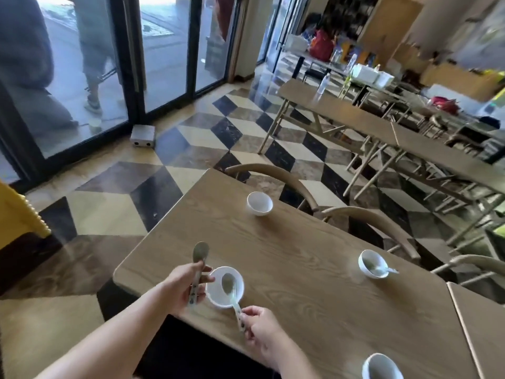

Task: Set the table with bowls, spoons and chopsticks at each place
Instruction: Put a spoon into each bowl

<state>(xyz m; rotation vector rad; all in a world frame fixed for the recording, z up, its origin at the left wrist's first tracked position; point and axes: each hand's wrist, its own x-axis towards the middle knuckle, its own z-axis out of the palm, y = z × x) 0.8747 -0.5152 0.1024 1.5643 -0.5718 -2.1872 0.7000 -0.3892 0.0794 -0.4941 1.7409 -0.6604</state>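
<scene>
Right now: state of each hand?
Left hand: holding a spoon by its handle.
Right hand: pinching the handle of a second spoon, scoop inside the white bowl.

A single wide-angle camera sat on the person's head, looking forward and down across the wooden bench (300, 269) from close above its near edge. The left hand (181, 289) and right hand (262, 332) lay lowest in the frame, nearest the lens. The view was tilted, with glass doors (82, 77) at upper left and further tables (341, 105) receding at upper right.
</scene>
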